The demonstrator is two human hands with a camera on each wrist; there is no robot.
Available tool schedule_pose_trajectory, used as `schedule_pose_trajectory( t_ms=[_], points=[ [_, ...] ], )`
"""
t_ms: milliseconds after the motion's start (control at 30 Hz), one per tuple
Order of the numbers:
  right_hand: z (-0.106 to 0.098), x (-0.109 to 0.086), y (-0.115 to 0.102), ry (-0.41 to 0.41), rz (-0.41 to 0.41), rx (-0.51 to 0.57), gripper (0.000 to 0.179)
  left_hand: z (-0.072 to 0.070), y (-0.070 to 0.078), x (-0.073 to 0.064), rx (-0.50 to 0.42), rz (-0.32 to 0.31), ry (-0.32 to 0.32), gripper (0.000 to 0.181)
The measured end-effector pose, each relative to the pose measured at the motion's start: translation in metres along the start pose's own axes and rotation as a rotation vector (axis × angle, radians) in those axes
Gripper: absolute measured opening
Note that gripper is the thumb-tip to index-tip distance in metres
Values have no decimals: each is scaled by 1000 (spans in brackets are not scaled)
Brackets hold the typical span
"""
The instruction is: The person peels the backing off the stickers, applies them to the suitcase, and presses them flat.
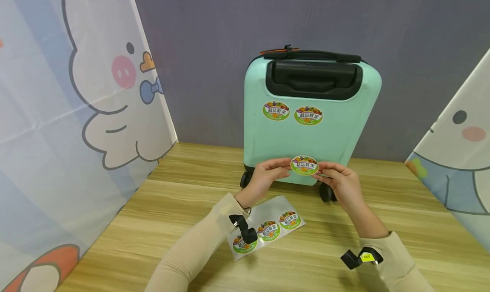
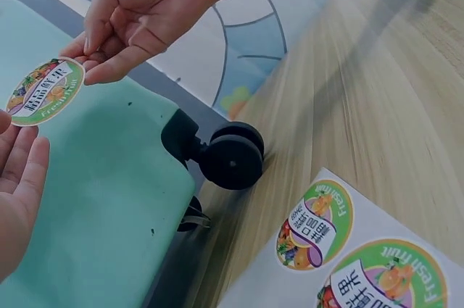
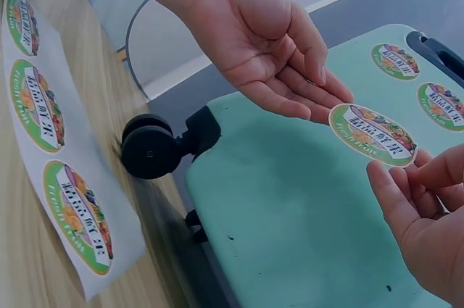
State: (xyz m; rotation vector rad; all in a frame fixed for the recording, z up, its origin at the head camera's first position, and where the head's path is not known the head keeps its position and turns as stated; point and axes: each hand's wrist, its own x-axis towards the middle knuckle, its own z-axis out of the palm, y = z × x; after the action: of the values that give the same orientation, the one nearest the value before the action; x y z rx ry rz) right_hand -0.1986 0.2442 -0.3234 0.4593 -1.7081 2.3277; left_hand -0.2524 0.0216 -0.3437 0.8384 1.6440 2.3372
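Between both hands is an oval fruit sticker (image 1: 304, 165), in front of the lower part of a mint-green suitcase (image 1: 291, 139). My left hand (image 1: 264, 178) holds its left edge with the fingertips. On the opposite edge, my right hand (image 1: 343, 185) pinches it, thumb and fingers at the rim. Its printed face, with fruit and a white banner, points towards the head camera. Two matching stickers, one on the left (image 1: 276, 111) and one on the right (image 1: 308, 115), lie flat on the suitcase below its black handle recess.
A backing sheet (image 1: 281, 203) with three more stickers lies on the wooden table (image 1: 172, 224), partly under the left forearm. Black wheels (image 1: 326, 192) support the suitcase. Behind stands a grey wall (image 1: 203, 71), with cartoon-printed cloths (image 1: 34, 113) at both sides.
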Motion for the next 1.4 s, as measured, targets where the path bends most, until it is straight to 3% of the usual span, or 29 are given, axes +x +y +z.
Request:
schedule_pose_trajectory(
  t_ms=[200, 500, 700, 1033, 1400],
  points=[
    [-3, 2, -4, -32, -76, -10, 29, 3, 5, 2, -9, 7, -36, 40],
    [-4, 3, -14, -8, -165, 15, 27, 14, 15, 10, -7, -4, -94, 46],
    [-5, 7, -22, 8, -239, 43, 26, 22, 22, 15, -18, 28, -129, 50],
    [-7, 7, -32, -1, -288, 92, 27, 31, 27, 21, -61, 67, -209, 58],
    [-9, 12, -40, 14, -342, 46, 23, 43, 31, 29, -104, 128, -295, 74]
  ],
)
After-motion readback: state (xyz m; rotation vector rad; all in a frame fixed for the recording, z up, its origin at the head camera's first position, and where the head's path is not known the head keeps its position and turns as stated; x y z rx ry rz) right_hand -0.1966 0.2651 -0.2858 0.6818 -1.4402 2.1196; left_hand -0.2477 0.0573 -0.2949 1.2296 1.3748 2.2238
